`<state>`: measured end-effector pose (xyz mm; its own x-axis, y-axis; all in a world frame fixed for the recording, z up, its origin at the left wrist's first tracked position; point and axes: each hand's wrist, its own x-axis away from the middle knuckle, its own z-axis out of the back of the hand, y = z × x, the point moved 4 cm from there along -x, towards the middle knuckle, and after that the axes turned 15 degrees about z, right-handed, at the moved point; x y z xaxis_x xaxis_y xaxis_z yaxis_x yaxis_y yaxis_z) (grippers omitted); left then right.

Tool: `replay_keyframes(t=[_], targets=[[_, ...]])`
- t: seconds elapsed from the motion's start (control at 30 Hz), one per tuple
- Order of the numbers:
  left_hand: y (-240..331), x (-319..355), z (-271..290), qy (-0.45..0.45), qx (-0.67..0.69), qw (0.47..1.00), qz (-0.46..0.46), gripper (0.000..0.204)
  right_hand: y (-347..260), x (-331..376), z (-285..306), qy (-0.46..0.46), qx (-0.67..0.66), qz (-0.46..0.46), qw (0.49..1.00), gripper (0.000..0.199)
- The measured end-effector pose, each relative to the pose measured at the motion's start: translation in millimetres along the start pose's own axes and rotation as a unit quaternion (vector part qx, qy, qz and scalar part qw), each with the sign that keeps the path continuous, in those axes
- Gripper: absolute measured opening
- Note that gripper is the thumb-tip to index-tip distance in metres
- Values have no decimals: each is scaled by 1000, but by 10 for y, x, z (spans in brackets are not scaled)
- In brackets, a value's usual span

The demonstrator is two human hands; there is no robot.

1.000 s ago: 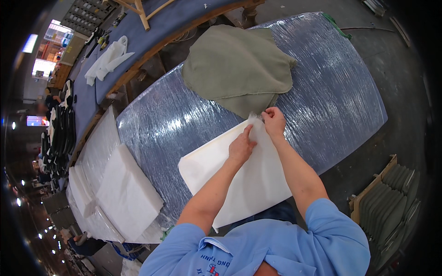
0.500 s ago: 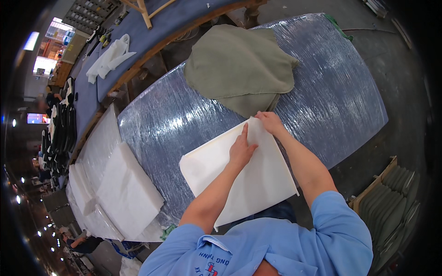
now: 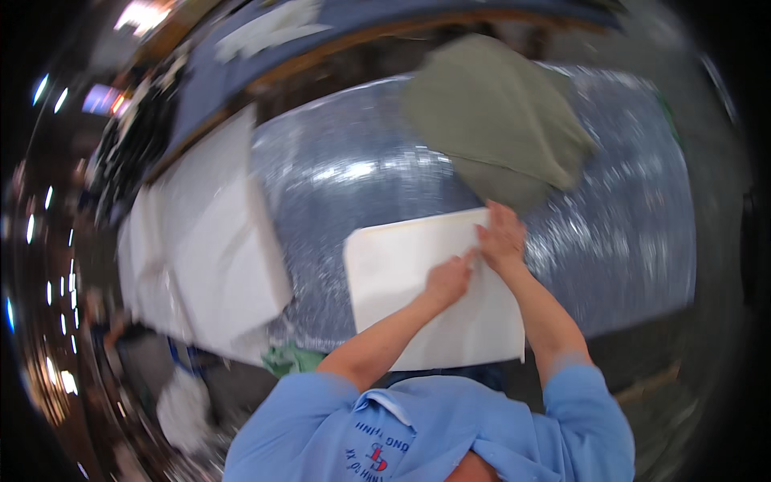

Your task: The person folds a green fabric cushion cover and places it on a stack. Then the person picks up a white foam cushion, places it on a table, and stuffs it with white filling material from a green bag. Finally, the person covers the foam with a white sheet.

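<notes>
A white cushion-like panel with straight edges lies in front of me, its near side close to my body. My right hand grips its far right corner, thumb on the white face and fingers along the edge. Across the panel's face reaches my left hand, its index finger stretched toward my right thumb and the other fingers partly curled. Motion blurs both hands a little. Just past the corner lies a crumpled olive-green cloth.
Shiny plastic film covers the blue-grey table. White padded sheets lie at its left end, a green cloth by its near edge. Beyond stands another blue table bearing white fabric.
My view has swung, so the scene sits farther right. My left hand has moved from the far edge toward the panel's right side. My right hand stays at the corner, its thumb now on the face.
</notes>
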<state>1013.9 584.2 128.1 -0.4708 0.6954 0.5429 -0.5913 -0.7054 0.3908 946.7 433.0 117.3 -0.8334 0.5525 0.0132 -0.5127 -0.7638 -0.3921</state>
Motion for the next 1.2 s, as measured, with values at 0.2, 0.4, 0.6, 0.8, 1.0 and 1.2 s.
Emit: replay_keyframes(t=[0.2, 0.4, 0.6, 0.8, 1.0, 1.2], targets=[[-526, 925, 260, 4, 152, 988, 39, 53, 73, 55, -184, 39, 134, 15, 990, 73], [-1756, 2224, 361, 225, 320, 892, 228, 66, -213, 153, -141, -34, 144, 25, 989, 85], [-3543, 3437, 106, 375, 327, 711, 496, 59, -332, 90, -34, -107, 171, -14, 979, 89], [-4947, 3849, 438, 538, 284, 623, 493, 37, -988, 555, 356, 183, 64, 42, 980, 73], [-5309, 3391, 85, 92, 118, 919, 365, 29, -1808, 1717, -412, 160, -23, -2, 987, 68], [-5563, 3710, 510, 284, 186, 854, 394, 31, -2284, 2663, -455, 102, -57, -58, 991, 64]])
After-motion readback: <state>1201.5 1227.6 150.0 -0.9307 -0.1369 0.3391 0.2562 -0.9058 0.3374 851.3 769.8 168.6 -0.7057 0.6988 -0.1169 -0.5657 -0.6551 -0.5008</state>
